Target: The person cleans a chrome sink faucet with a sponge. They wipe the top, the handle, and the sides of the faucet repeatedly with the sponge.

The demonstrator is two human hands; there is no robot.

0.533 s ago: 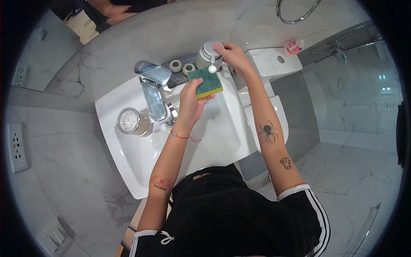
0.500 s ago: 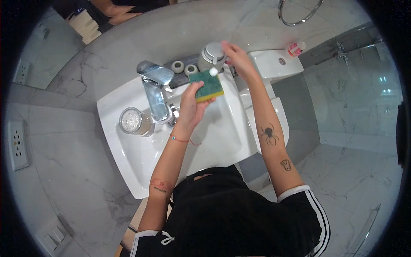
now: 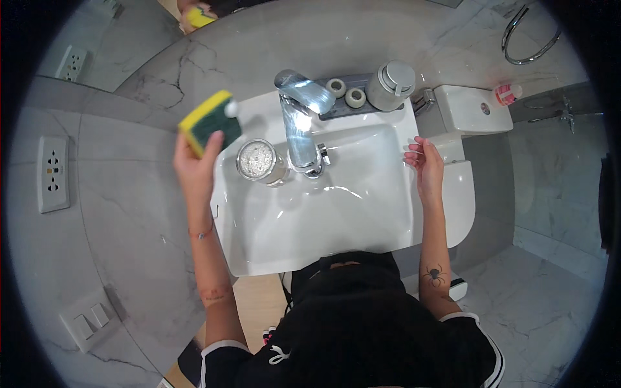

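A green and yellow scrub sponge (image 3: 208,121) is gripped in my left hand (image 3: 194,167), up beside the sink's left back corner. A white blob of foam sits on its green side. Close to that hand, a clear glass (image 3: 260,161) with bubbly froth at its top stands by the chrome faucet (image 3: 301,132). My right hand (image 3: 427,169) hovers over the right rim of the white sink (image 3: 323,220), holding nothing, its fingers loosely curled and apart. Behind it, a grey soap dispenser (image 3: 390,87) with a pump top stands at the sink's back.
Two small round holders (image 3: 355,97) share a dark tray (image 3: 333,111) with the dispenser. To the right is a white toilet (image 3: 459,200), with a pink and white container (image 3: 508,94) on its tank. A chrome towel ring (image 3: 530,45) hangs at upper right; a wall socket (image 3: 54,173) is at left.
My left hand has carried the sponge left, away from the dispenser and past the glass. My right hand has left the dispenser and come down nearer me. The view has shifted left.
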